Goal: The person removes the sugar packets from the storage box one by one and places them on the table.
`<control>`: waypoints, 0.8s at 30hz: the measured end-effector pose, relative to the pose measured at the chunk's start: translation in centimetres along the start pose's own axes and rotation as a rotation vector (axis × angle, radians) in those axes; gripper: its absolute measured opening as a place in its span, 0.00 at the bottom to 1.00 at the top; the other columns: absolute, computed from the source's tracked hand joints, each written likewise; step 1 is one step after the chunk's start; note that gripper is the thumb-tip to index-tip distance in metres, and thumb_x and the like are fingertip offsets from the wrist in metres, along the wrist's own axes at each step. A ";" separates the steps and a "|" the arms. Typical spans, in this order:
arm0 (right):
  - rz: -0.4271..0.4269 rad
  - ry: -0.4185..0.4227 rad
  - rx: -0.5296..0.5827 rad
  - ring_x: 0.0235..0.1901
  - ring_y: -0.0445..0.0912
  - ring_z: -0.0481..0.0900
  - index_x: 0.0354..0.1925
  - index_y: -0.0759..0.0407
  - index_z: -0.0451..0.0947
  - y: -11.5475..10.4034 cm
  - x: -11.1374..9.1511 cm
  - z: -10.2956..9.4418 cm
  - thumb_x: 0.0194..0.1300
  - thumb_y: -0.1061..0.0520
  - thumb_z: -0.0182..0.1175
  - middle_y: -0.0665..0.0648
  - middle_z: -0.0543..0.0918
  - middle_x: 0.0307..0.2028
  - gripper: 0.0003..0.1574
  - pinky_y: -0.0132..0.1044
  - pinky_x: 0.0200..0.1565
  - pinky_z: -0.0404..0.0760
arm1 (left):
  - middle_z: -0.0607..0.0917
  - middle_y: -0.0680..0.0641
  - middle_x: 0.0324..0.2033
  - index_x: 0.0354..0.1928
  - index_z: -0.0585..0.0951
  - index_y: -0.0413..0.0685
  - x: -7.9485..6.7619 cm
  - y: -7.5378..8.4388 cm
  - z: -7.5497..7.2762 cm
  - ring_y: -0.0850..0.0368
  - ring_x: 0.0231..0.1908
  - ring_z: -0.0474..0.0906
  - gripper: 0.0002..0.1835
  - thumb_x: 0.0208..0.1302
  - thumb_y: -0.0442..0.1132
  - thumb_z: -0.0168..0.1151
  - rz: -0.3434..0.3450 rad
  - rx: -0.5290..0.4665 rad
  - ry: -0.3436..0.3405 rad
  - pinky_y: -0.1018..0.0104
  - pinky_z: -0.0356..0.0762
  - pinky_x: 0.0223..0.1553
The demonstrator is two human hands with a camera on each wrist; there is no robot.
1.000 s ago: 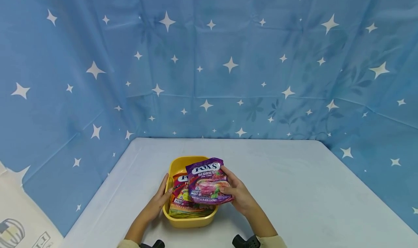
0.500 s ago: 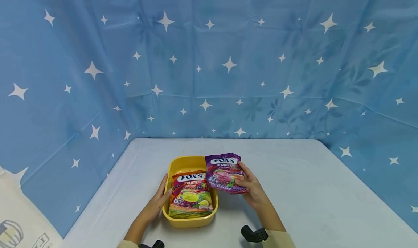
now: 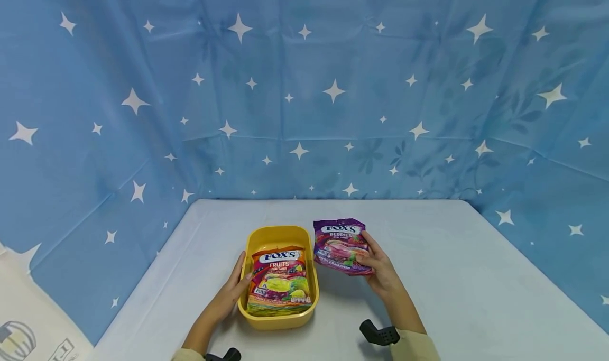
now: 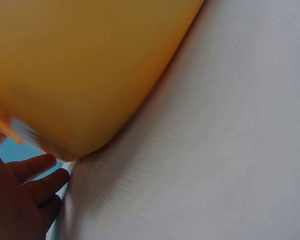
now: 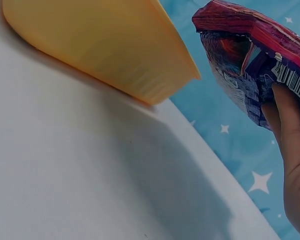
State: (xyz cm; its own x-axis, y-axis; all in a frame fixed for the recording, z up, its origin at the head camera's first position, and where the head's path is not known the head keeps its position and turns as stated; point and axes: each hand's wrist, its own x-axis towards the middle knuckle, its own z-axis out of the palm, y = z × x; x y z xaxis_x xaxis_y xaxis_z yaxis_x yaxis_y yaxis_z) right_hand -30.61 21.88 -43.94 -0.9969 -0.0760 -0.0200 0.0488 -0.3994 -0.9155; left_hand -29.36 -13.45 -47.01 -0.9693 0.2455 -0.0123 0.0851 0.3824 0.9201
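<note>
My right hand (image 3: 383,277) pinches a purple Fox's Berries candy bag (image 3: 339,243) by its right edge, thumb in front. The bag hangs above the table, right of a yellow plastic tub (image 3: 282,323). In the right wrist view, fingers (image 5: 290,125) press against the back of the candy bag (image 5: 240,70), near its barcode. My left hand (image 3: 229,294) holds the tub at its left rim, with the thumb over the rim and the other fingers along the outer wall. Inside the tub lies a red and yellow Fox's Fruits candy bag (image 3: 279,283), face up.
The tub stands on a white table (image 3: 428,276), left of the middle. A blue curtain (image 3: 304,86) with white stars hangs behind the table and along its sides. At the lower left is a pale printed cloth (image 3: 33,318).
My right hand has lifted the purple candy bag from over the tub and carried it right, uncovering the Fruits bag. The left hand stays on the tub's rim.
</note>
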 end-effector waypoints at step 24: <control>0.019 0.010 -0.018 0.47 0.36 0.76 0.75 0.51 0.44 0.0 0.1 -1.2 0.61 0.73 0.48 0.56 0.46 0.75 0.49 0.26 0.45 0.81 | 0.37 0.38 0.75 0.75 0.36 0.53 -0.1 0.2 0.0 0.34 0.73 0.33 0.38 0.73 0.52 0.40 0.004 -0.004 0.004 0.33 0.37 0.68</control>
State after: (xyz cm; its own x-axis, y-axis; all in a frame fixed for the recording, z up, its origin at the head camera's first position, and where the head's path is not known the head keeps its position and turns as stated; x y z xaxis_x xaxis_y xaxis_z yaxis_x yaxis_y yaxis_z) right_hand -30.76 22.98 -44.43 -0.9964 -0.0740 -0.0412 0.0665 -0.3815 -0.9220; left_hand -29.23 -13.42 -46.84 -0.9699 0.2434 -0.0069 0.0883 0.3780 0.9216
